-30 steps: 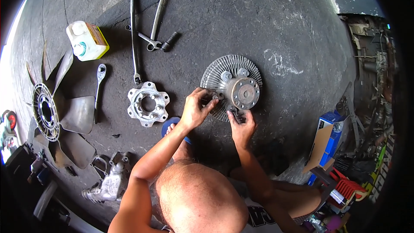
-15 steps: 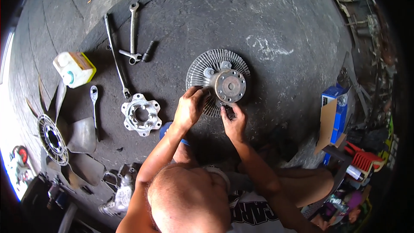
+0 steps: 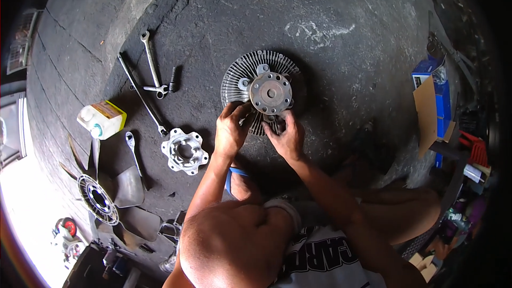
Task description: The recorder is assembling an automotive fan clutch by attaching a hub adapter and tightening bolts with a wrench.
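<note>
A finned metal fan clutch [image 3: 233, 77] lies on the dark floor before me, its round flange [image 3: 271, 94] with a ring of holes facing up. Silvery bolt lugs show beside the flange at its upper left. My left hand [image 3: 231, 134] is closed at the flange's lower left, its curled fingertips against the clutch; what lies under them is hidden. At the lower edge of the flange is my right hand [image 3: 288, 137], thumb and forefinger on either side of a lug there. A silver six-lobed hub [image 3: 185, 152] rests on the floor to the left.
Left of the hub lie a ratchet [image 3: 133, 152], a long breaker bar [image 3: 143, 96], wrenches [image 3: 150, 61] and a dark socket [image 3: 173, 81]. Beyond them are a white jug [image 3: 101, 120] and a bladed fan [image 3: 97, 198]. An opened blue carton [image 3: 442, 104] stands at the right.
My right thumb and forefinger, close together at the flange's lower edge before, now straddle a lug. My left hand stays by the flange. The whole view has shifted and turned slightly.
</note>
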`<state>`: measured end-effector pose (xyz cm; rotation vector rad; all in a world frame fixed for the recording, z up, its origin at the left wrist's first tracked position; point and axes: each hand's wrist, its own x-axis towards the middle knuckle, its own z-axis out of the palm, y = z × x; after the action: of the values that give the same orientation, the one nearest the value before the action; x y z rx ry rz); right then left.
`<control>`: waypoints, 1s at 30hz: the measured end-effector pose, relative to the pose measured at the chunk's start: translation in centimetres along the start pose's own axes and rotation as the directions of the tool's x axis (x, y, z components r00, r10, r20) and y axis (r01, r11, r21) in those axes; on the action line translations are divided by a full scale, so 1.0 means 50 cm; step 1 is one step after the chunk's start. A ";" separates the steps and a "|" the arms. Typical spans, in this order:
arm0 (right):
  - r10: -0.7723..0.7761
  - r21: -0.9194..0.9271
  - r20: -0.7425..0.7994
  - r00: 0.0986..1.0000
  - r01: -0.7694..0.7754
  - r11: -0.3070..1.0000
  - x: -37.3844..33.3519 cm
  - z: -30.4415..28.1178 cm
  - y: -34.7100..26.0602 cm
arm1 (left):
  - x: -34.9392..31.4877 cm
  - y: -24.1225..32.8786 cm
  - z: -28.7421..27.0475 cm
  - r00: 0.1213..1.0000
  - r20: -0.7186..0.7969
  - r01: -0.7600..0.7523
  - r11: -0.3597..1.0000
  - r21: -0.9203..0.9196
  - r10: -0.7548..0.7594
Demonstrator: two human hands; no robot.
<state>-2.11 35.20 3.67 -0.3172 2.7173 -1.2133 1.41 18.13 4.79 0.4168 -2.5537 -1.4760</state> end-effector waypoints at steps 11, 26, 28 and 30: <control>-0.298 0.077 -0.002 0.955 0.297 0.952 0.033 -0.005 0.038 | -0.003 -0.010 0.010 0.996 -0.084 -0.015 0.999 0.034 0.018; -0.359 0.166 -0.022 0.933 0.357 0.919 0.032 -0.001 0.064 | 0.001 0.021 0.024 0.989 -0.113 -0.070 0.975 0.213 0.096; -0.247 0.156 0.059 0.967 0.236 0.959 0.033 -0.003 0.060 | 0.004 0.023 0.023 0.983 -0.122 -0.103 0.962 0.253 0.138; -0.282 0.179 0.004 0.959 0.277 0.944 0.032 -0.007 0.047 | 0.002 0.020 0.022 0.990 -0.126 -0.031 0.971 0.237 0.062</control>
<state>-4.05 36.57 2.05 -0.7106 2.5782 -1.4955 0.82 19.49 5.12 0.4652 -2.6185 -1.0945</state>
